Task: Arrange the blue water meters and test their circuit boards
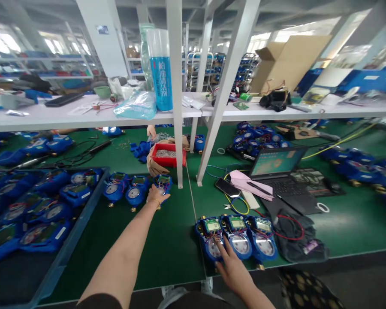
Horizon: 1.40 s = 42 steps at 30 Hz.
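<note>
My left hand [157, 195] reaches to a blue water meter [164, 182] at the right end of a row of three. Its fingers close over the meter's front, hiding much of the dial. Beside it stand a middle meter [134, 193] and a left meter [113, 189] with loose wires. My right hand [234, 267] lies with its fingers apart on the leftmost meter [209, 247] of a nearer row, touching its dial. The centre meter [239, 246] and right meter [264, 246] sit close by; all three displays in this row face up.
A blue tray [80, 234] of meters stands at left. A red box [169, 162] of small metal parts sits beyond my left hand, near another person's hand [151, 131]. At right are a laptop [278, 171], phone [227, 187] and cables. Shelf posts [179, 141] rise mid-table.
</note>
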Tool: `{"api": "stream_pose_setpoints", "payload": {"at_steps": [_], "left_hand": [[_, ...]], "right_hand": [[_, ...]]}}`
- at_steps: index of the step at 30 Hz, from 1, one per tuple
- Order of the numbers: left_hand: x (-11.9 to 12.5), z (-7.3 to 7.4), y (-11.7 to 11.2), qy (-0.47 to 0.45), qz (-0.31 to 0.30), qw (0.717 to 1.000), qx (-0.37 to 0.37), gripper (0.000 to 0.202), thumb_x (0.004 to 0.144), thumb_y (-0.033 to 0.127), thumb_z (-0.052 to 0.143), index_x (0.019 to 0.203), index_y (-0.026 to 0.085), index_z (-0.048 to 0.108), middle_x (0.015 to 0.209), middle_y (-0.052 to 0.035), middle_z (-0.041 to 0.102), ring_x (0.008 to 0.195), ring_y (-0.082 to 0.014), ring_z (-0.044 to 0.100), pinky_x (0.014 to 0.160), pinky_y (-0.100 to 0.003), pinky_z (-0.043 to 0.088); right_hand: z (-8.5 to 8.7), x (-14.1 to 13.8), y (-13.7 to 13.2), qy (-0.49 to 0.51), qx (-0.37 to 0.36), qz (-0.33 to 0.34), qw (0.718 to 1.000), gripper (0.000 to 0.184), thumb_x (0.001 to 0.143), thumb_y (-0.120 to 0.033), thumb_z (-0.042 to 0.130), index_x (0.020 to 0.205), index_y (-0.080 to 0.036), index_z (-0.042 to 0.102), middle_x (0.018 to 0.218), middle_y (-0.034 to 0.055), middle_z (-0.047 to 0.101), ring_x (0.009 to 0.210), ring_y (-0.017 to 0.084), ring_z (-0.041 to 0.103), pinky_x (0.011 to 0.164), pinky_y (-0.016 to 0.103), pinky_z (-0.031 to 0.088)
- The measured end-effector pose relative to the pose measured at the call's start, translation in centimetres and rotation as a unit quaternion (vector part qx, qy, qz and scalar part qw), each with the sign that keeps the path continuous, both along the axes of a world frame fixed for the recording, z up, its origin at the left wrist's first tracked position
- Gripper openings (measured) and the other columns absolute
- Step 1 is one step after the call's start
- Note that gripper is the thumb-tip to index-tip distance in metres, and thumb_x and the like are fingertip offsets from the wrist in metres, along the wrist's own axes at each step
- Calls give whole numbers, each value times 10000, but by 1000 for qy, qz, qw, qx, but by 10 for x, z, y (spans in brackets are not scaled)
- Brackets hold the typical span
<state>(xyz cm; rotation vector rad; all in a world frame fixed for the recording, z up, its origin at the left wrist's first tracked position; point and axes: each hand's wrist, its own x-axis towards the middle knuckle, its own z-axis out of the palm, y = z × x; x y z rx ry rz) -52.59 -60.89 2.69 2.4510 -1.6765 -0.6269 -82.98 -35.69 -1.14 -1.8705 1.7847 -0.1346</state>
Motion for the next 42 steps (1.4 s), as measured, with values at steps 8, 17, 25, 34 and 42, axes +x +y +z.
{"api": "stream_pose_setpoints", "payload": {"at_steps": [8, 17, 25, 34, 42], "left_hand": [[-16, -11, 42, -9, -119, 993, 12, 489, 825, 431, 607, 1213, 158, 489, 1225, -111, 516, 1060, -242, 539, 881, -435, 470], [-105, -23, 31, 13, -220, 975, -2, 451, 839, 421, 592, 1197, 162, 501, 1199, -101, 526, 1053, -240, 535, 880, -442, 468], [-198, -27, 1, 29, -208, 978, 3, 475, 848, 439, 574, 1227, 168, 482, 1235, -108, 508, 1073, -248, 527, 893, -456, 460], [-227, -23, 3, 45, -164, 985, 11, 591, 848, 483, 557, 1327, 172, 406, 1331, -135, 459, 1166, -284, 488, 972, -509, 405], [-33, 14, 12, -90, 14, 992, -90, 739, 837, 401, 576, 1433, 146, 222, 1500, -175, 203, 1358, -355, 230, 1085, -555, 245]], "right_hand": [[13, 4, -3, 10, 17, -10, 1000, 671, 806, -110, 442, 1453, -192, 281, 1551, 146, 81, 1284, 280, 432, 1016, 352, 401], [28, 4, -9, 8, 62, 3, 998, 720, 774, -66, 451, 1459, -184, 262, 1555, 148, 60, 1328, 270, 374, 1034, 335, 385], [25, 7, -10, 10, 75, -17, 997, 780, 765, -65, 445, 1474, -269, 190, 1565, 120, 22, 1283, 275, 432, 983, 371, 431], [16, 5, -2, 1, 49, -20, 999, 719, 779, -62, 412, 1462, -217, 250, 1563, 121, 46, 1324, 269, 381, 994, 342, 425], [-16, -3, 10, -8, -16, -4, 1000, 667, 816, -113, 354, 1463, -225, 238, 1560, 88, 84, 1385, 263, 267, 1025, 369, 407]]}}
